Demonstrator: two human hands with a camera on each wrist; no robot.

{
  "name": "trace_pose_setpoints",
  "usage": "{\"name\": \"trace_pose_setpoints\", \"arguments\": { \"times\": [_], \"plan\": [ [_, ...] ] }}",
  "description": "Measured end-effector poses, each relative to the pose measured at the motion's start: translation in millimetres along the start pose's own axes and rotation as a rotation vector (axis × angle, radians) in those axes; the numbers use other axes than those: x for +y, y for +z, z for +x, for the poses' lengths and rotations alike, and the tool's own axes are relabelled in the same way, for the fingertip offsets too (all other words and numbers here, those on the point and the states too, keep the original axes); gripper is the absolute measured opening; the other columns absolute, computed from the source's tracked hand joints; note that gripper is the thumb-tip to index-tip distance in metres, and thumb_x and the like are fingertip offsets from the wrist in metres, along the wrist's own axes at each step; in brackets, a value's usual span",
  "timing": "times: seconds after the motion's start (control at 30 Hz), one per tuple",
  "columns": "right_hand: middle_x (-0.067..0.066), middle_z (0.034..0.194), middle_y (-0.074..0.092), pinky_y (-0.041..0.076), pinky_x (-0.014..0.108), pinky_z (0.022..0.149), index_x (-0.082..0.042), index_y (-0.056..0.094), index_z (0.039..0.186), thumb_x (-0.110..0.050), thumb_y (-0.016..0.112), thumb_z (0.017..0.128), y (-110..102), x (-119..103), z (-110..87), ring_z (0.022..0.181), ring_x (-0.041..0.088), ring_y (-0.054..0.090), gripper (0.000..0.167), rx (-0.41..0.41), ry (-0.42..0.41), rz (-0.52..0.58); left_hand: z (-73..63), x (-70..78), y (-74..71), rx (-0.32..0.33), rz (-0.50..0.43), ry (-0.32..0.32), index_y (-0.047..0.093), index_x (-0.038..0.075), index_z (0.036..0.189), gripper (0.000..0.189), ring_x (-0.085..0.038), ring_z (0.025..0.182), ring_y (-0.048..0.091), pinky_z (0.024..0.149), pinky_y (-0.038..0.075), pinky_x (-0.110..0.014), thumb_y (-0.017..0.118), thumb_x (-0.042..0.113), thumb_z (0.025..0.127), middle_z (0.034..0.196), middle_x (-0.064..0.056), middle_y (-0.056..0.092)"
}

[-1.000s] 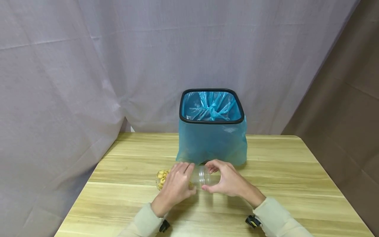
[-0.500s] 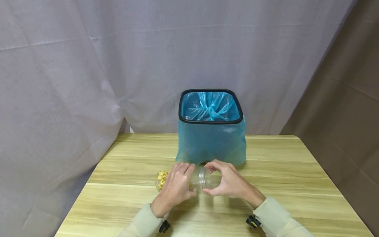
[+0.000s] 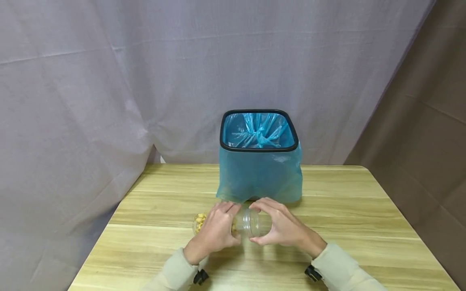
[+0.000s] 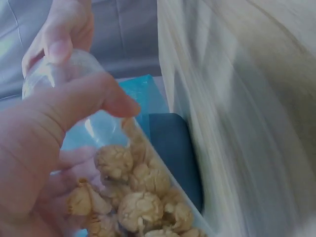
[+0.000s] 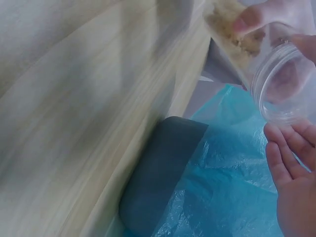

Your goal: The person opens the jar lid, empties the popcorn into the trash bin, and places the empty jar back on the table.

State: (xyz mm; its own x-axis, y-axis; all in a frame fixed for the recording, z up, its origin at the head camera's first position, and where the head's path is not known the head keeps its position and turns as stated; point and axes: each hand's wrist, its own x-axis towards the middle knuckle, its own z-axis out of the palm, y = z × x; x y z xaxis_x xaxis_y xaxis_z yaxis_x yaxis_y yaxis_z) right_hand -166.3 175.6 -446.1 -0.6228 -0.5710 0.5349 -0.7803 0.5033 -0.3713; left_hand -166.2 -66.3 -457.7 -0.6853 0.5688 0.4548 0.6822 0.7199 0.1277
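Observation:
A clear jar (image 3: 251,223) with a ridged rim lies sideways between my hands, its rim end to the right. Golden popcorn (image 4: 140,210) fills its left part. My left hand (image 3: 215,227) is wrapped around the jar's body, with the thumb across it in the left wrist view. My right hand (image 3: 285,228) holds the rim end, fingers on the far side and thumb on the near side. In the right wrist view its fingertips (image 5: 276,133) touch the rim. I cannot tell whether the rim end is covered by a clear lid.
Just behind the hands stands a bin with a black rim (image 3: 260,150), lined with a blue plastic bag (image 3: 260,176) knotted inside. A wood-grain table (image 3: 153,238) lies beneath. Grey curtain (image 3: 182,72) hangs behind, and a brown one (image 3: 422,141) on the right.
My right hand has shifted slightly toward me around the rim end, its fingers and thumb a little wider apart. The popcorn has shifted slightly in the jar. My left hand keeps its grip.

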Motion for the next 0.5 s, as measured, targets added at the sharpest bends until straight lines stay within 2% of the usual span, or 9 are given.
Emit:
{"name": "trace_pose_setpoints", "arguments": {
  "times": [0.1,0.23,0.37,0.5],
  "plan": [
    [0.001,0.118,0.071,0.064,0.035,0.089,-0.008,0.067,0.127,-0.036,0.101,0.061,-3,-2,-0.4,0.104,0.016,0.068,0.079,-0.026,-0.041,-0.028,-1.2,-0.3,-1.3,-0.077,-0.102,-0.026,0.068,0.005,0.131,0.088,-0.028,0.118,0.07,0.109,0.057,-0.052,0.102,0.033,0.054,0.125,-0.01,0.075],
    [0.0,0.127,0.069,0.064,0.037,0.096,-0.008,0.066,0.129,-0.032,0.101,0.06,-7,-5,-0.7,0.116,0.018,0.067,0.082,-0.073,-0.11,-0.072,-2.7,-0.6,-2.0,-0.148,-0.214,-0.043,0.07,0.004,0.128,0.084,-0.026,0.115,0.072,0.104,0.061,-0.041,0.101,0.031,0.055,0.121,-0.008,0.077],
    [0.002,0.135,0.067,0.062,0.039,0.102,-0.007,0.062,0.137,-0.03,0.101,0.064,-11,-7,-2.7,0.124,0.02,0.064,0.086,-0.124,-0.16,-0.117,-4.7,-0.6,-2.4,-0.168,-0.263,-0.057,0.069,0.0,0.128,0.082,-0.024,0.112,0.072,0.1,0.062,-0.033,0.101,0.026,0.057,0.119,-0.008,0.077],
    [0.004,0.144,0.063,0.061,0.042,0.104,-0.007,0.057,0.146,-0.033,0.1,0.068,-14,-7,-7.8,0.131,0.023,0.062,0.093,-0.148,-0.164,-0.166,-5.5,0.2,-2.6,-0.156,-0.265,-0.062,0.07,0.001,0.125,0.078,-0.022,0.106,0.072,0.097,0.063,-0.031,0.1,0.024,0.058,0.116,-0.007,0.076]
  ]
}}
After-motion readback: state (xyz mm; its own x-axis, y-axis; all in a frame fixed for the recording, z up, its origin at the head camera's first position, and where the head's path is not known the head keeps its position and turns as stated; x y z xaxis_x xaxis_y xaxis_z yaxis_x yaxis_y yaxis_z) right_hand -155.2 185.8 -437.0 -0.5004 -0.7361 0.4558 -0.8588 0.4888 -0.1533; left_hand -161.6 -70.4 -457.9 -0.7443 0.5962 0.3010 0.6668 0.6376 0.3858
